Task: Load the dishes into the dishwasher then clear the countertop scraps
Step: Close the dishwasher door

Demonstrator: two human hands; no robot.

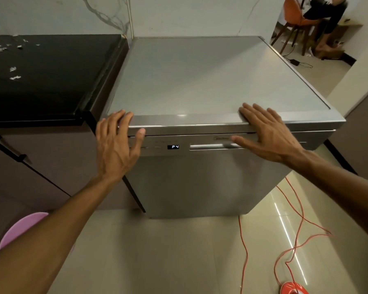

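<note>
**Door shut, scraps waiting**

Kitchen floor tiles, pale and glossy, surround a steel dishwasher (200, 177) that stands against a marbled wall, its door closed and its display (173, 147) showing P4. No dishes are in view, so loading is judged to be done or not yet begun; which of the two cannot be told.

Both hands are laid on the front top edge. The left hand (115, 145) is spread open at the left corner, fingers over the lip and thumb against the control strip. The right hand (268, 132) is flat and open further right, fingers on the top and thumb reaching down beside the handle (210, 147). Nothing is gripped by either.

If the door is being pressed home, even pressure from both palms is advised, so that the latch is seated squarely. If it is to be opened, the handle recess should be taken by the right hand while the body is steadied by the left.

To the left, white scraps (13, 70) are scattered on the black countertop (57, 77); these are judged still to be cleared. An orange cable (293, 209) is trailed across the floor by the right side, and a trip is to be guarded against. A pink tub (21, 228) is partly seen under the left arm.
</note>
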